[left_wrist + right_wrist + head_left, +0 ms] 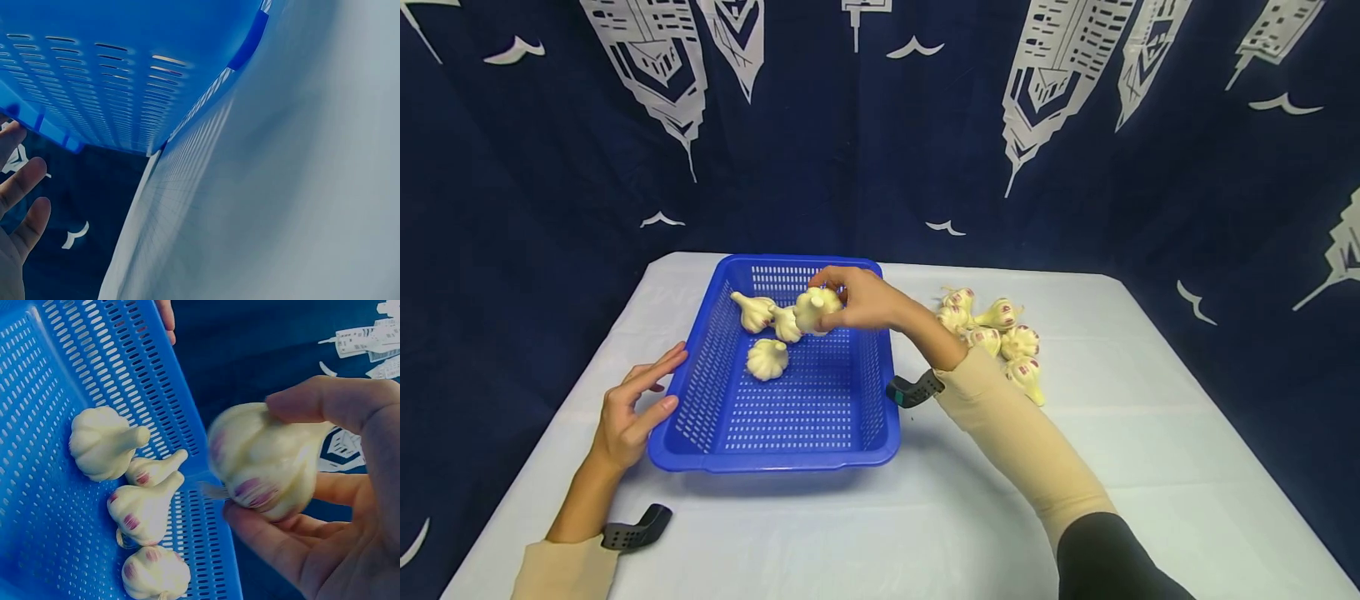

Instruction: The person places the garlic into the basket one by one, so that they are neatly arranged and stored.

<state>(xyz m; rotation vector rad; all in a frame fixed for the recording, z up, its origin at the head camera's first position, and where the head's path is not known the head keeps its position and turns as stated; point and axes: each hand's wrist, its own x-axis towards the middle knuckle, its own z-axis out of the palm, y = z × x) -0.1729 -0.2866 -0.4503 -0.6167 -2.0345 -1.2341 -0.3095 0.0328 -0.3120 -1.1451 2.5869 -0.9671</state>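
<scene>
My right hand (pixel 868 300) pinches a garlic bulb (pixel 262 462) between thumb and fingers, over the back part of a blue plastic basket (pixel 775 460). Purple streaks mark the bulb's pale skin. Several other bulbs lie in the basket; one garlic bulb (pixel 767 359) sits apart, a little nearer to me. In the right wrist view another bulb (pixel 106 442) rests by the perforated wall. My left hand (pixel 628 408) is at the basket's left rim, fingers extended and fingertips right at the edge. The left wrist view shows those fingers (pixel 25 184) beside the slotted basket wall (pixel 125 94).
To the right of the basket, a pile of garlic bulbs (pixel 1000 333) lies on the white tablecloth (pixel 1150 433), partly behind my right forearm. A dark blue curtain (pixel 850 150) with white building prints hangs behind the table.
</scene>
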